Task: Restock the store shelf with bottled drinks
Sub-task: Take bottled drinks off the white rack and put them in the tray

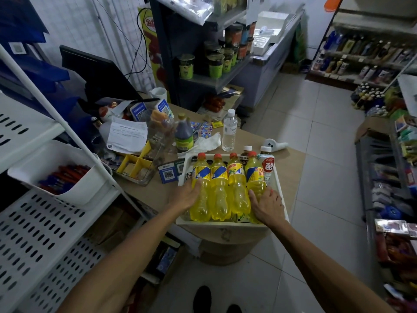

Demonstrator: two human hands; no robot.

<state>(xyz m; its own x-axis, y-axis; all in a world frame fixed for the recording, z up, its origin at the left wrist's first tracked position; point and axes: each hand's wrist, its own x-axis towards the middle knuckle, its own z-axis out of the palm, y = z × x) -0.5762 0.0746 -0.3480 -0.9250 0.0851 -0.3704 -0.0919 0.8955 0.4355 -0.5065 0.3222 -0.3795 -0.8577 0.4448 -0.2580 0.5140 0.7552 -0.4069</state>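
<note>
A white tray (278, 184) stands on the corner of a tan counter (291, 163) and holds several yellow drink bottles (220, 190) with red caps, lying side by side. At the tray's far right stand a white bottle (267, 163) and a dark bottle (244, 155). My left hand (186, 194) lies on the leftmost yellow bottle, fingers wrapped over its side. The rightmost yellow bottle (255, 177) is under my right hand (267, 205), whose fingers curl around it.
A white perforated shelf unit (33, 224) stands at the left with a bin of pens (61, 177). The counter holds a clear water bottle (229, 131), a dark sauce bottle (184, 134), papers and QR stands. Stocked shelves (365, 57) line the right; tiled floor lies between.
</note>
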